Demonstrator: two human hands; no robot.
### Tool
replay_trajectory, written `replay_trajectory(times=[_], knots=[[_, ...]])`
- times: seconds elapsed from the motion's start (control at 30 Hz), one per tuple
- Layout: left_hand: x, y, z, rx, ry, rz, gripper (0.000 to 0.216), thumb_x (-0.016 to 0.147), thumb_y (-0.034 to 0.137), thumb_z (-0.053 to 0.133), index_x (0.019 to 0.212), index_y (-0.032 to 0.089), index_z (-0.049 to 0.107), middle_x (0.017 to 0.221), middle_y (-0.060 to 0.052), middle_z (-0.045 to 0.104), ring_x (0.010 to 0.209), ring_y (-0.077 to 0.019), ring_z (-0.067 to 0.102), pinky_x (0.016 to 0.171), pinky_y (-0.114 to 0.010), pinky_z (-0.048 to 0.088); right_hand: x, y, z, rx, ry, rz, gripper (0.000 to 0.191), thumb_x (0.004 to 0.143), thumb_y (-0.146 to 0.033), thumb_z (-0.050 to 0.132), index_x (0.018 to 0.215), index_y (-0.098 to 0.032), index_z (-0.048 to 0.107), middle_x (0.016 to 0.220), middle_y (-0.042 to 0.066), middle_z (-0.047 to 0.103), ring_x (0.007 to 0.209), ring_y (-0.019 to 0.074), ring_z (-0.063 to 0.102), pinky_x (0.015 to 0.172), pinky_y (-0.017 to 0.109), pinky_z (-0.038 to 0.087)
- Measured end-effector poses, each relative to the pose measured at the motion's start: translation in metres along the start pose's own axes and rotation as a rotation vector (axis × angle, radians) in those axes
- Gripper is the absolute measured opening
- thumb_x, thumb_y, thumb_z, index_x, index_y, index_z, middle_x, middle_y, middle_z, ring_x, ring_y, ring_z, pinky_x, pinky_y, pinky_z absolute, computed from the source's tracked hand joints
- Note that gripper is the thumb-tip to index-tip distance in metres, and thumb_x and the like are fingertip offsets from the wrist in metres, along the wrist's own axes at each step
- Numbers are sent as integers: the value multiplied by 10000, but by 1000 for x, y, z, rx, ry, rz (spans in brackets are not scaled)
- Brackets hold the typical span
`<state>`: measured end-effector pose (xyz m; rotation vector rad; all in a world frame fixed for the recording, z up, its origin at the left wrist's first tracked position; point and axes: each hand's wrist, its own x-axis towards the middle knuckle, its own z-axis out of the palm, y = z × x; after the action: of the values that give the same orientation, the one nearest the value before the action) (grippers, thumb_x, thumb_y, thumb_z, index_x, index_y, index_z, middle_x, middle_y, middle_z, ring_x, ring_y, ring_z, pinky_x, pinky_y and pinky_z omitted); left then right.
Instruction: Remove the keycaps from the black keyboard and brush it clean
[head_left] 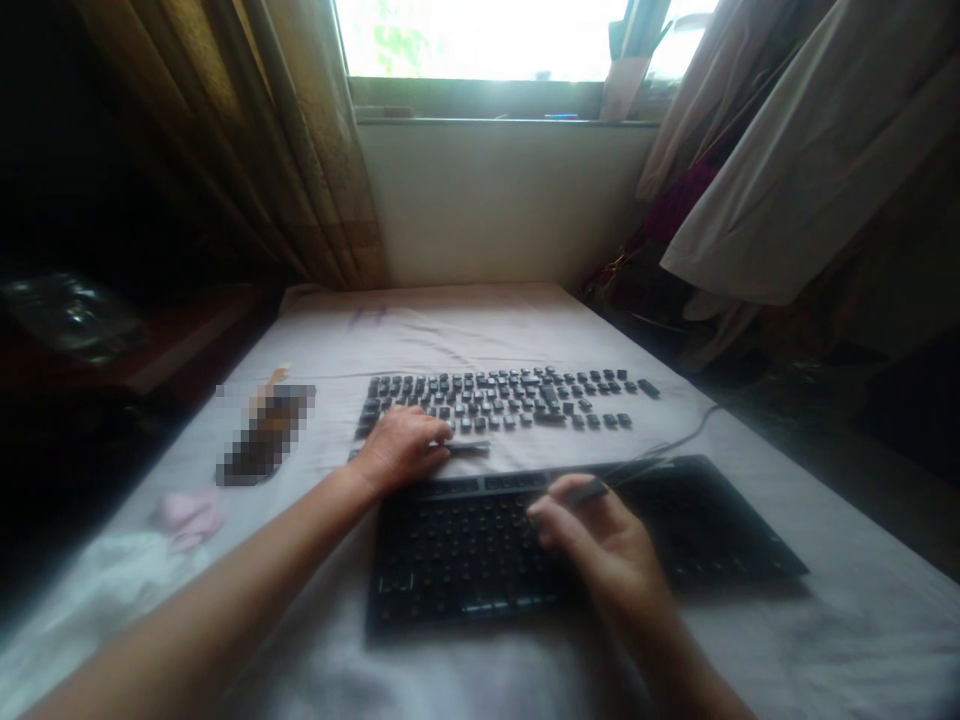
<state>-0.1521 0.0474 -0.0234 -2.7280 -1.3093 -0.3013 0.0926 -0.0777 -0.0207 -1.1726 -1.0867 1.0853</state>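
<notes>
At far left, a clear plastic bag (75,315) lies in shadow, beyond the edge of the pale sheet (480,325). On the sheet's left side are a whitish cloth (105,590), a pink cloth (190,515) and, farther back, a dark and orange thing (262,440) blurred by large squares.

The left hand (405,443) comes in palm down, fingers loosely bent and thumb held low near the fingertips, so it is partly closed. It lies over the left front of several rows of loose black keys (487,395), which are set out on the sheet. A long dark bar (469,448) shows just beside the thumb; whether the hand grips it or a key, I cannot tell.

In front of the rows lies the black keyboard (465,550), most of its left part stripped of keys, with small studs showing. The right hand (592,525) is above the middle of it, mostly closed, thumb and bent fingers drawn together around a small dark piece (589,492) that sticks out over the fingers. Its exact shape is blurred.

Behind the keyboard's right part, a thin cable (690,435) curves away toward the sheet's right edge.
</notes>
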Motion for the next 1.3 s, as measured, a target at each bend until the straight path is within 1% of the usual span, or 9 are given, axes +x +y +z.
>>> replay_trajectory(times=[0.17, 0.3, 0.4, 0.5, 0.63, 0.77, 1.0, 1.17, 1.3], knots=[[1, 2, -2, -17, -30, -1, 114, 815, 309, 713, 921, 283, 684, 909, 27, 738, 874, -177, 652, 740, -284, 407, 0, 2, -1, -3, 14, -1, 236, 757, -365, 818, 847, -214, 661, 696, -15, 688, 579, 143, 644, 586, 256, 545], [2, 4, -2, -30, -46, -32, 173, 805, 323, 730, 967, 292, 674, 972, 28, 740, 909, -189, 656, 746, -292, 409, 0, 4, -1, 8, 9, -15, 219, 762, -350, 816, 845, -216, 664, 682, -19, 683, 576, 138, 643, 588, 250, 548], [3, 5, -2, -21, -41, -63, 189, 799, 328, 741, 971, 289, 673, 947, 20, 741, 901, -203, 654, 764, -308, 406, 0, 4, -2, 11, 10, -20, 218, 762, -346, 817, 849, -216, 665, 685, -18, 688, 577, 138, 646, 591, 251, 552], [4, 6, -2, -14, -39, -59, 206, 783, 348, 763, 959, 289, 673, 934, 25, 741, 912, -208, 650, 790, -319, 398, 0, 3, -2, 14, 11, -12, 224, 762, -347, 818, 855, -213, 664, 695, -14, 694, 577, 140, 651, 585, 252, 553], [4, 6, -3, -9, -25, -33, 141, 847, 397, 685, 935, 287, 682, 908, 26, 742, 902, -191, 641, 789, -315, 384, 0, 1, -1, 11, 15, -11, 241, 746, -361, 824, 838, -206, 664, 684, -10, 693, 564, 146, 649, 577, 261, 550], [5, 4, -1, -2, -7, -29, 135, 903, 373, 596, 886, 287, 698, 873, 25, 746, 857, -177, 636, 778, -309, 374, 1, 1, -1, -1, 20, -24, 242, 744, -363, 824, 839, -208, 663, 688, -11, 692, 561, 142, 646, 580, 261, 545], [6, 5, 1, 5, 8, 2, 122, 867, 372, 629, 912, 285, 702, 861, 16, 742, 842, -170, 637, 787, -306, 387, 1, 0, -1, -21, 26, -22, 257, 741, -383, 819, 842, -204, 664, 697, -2, 694, 568, 151, 648, 587, 279, 556], [7, 6, 1, 11, -20, -2, 124, 862, 367, 629, 925, 278, 688, 907, 25, 745, 868, -170, 644, 780, -298, 375, 0, 0, -1, -11, 13, -36, 224, 750, -342, 816, 848, -209, 665, 703, -14, 693, 571, 138, 648, 586, 260, 550], [7, 7, 1, 10, -39, 2, 114, 845, 351, 647, 929, 292, 697, 931, 29, 745, 882, -168, 644, 777, -296, 370, 0, 1, -2, -29, 9, -36, 224, 753, -348, 807, 850, -204, 665, 709, -6, 695, 568, 139, 648, 578, 261, 546]])
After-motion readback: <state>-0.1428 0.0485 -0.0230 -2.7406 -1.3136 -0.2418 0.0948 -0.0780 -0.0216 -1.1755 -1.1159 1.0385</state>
